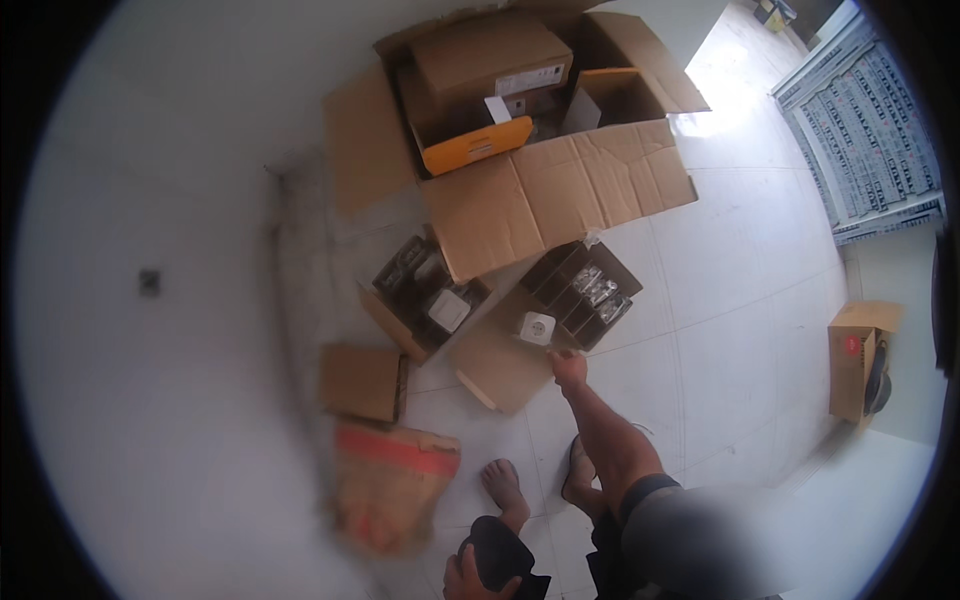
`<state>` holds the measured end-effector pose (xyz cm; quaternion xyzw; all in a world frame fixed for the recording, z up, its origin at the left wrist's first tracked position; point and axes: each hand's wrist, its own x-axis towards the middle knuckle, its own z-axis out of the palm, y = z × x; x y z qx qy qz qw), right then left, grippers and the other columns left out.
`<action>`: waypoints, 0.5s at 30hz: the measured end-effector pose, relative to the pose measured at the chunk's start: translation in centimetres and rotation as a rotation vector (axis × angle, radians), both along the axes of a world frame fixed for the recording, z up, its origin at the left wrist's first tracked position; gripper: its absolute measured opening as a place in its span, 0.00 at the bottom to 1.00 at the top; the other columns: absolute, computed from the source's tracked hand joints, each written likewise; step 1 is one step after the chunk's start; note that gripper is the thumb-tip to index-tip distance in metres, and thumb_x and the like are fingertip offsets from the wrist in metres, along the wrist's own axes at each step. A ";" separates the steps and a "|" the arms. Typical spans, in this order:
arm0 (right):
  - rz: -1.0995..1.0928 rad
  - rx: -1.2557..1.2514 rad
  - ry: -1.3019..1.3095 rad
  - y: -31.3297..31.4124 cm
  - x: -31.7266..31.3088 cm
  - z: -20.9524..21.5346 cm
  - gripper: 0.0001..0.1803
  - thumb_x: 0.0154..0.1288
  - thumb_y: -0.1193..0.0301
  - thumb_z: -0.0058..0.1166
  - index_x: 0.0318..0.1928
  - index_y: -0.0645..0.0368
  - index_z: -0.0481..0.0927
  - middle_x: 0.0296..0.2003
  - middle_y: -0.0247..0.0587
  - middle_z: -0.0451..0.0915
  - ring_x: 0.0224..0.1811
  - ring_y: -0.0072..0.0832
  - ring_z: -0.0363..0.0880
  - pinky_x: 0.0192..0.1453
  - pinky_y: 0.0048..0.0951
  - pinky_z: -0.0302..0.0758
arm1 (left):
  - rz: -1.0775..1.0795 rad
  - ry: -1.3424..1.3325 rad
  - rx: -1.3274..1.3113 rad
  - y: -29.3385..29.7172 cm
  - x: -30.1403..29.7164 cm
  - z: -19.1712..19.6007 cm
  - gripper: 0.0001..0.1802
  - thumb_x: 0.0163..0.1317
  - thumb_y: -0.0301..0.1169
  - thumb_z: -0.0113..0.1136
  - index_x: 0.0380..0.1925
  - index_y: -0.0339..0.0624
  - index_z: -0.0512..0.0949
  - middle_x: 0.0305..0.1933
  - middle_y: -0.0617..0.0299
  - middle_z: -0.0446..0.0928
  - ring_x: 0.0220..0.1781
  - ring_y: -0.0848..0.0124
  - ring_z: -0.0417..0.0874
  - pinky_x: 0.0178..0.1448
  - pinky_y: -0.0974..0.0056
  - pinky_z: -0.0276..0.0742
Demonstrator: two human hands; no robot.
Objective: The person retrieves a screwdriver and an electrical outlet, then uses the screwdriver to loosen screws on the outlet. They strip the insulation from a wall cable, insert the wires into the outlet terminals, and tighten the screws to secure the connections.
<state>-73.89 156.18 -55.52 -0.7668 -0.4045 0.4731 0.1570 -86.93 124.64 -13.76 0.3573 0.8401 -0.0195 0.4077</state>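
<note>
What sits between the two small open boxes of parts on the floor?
In the head view, a flap of the big cardboard box reaches down between the left small box and the right small box.

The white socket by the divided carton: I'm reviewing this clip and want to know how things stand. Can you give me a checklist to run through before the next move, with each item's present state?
1. Right hand at the white socket: ok, fingertips reach its edge; a firm grip cannot be told.
2. Socket within the small divided carton: not ok, it sits at the carton's open flap, outside the cells.
3. Cells of that carton free: cannot tell, several hold wrapped pieces.
4. Left hand free: ok, it rests on the knee, holding nothing.
5. Footing: ok, both bare feet on the tiled floor, apart from the cartons.
6. Second small carton open: ok, a white piece lies on top.
</note>
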 end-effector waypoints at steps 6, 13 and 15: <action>-0.245 -0.117 -0.071 2.1 -0.8 -13.3 0.34 0.63 0.58 0.72 0.59 0.71 0.77 0.47 0.56 0.85 0.39 0.42 0.87 0.34 0.41 0.83 | 0.014 -0.023 -0.058 1.6 -0.4 -1.6 0.61 0.48 0.45 0.81 0.79 0.46 0.54 0.74 0.37 0.62 0.74 0.36 0.65 0.76 0.38 0.64; -0.344 -0.155 0.057 2.5 -3.1 -11.5 0.15 0.60 0.67 0.69 0.39 0.67 0.83 0.36 0.54 0.87 0.43 0.44 0.89 0.47 0.43 0.83 | 0.060 -0.026 -0.189 2.7 0.2 -1.0 0.60 0.51 0.45 0.80 0.80 0.49 0.53 0.77 0.40 0.57 0.78 0.38 0.60 0.78 0.38 0.61; -0.388 -0.157 0.158 2.6 -3.2 -9.6 0.10 0.60 0.70 0.66 0.35 0.65 0.82 0.31 0.48 0.86 0.36 0.36 0.88 0.39 0.40 0.83 | 0.070 -0.059 -0.227 3.8 0.2 -0.4 0.59 0.53 0.45 0.78 0.80 0.49 0.53 0.77 0.41 0.57 0.78 0.39 0.60 0.78 0.39 0.61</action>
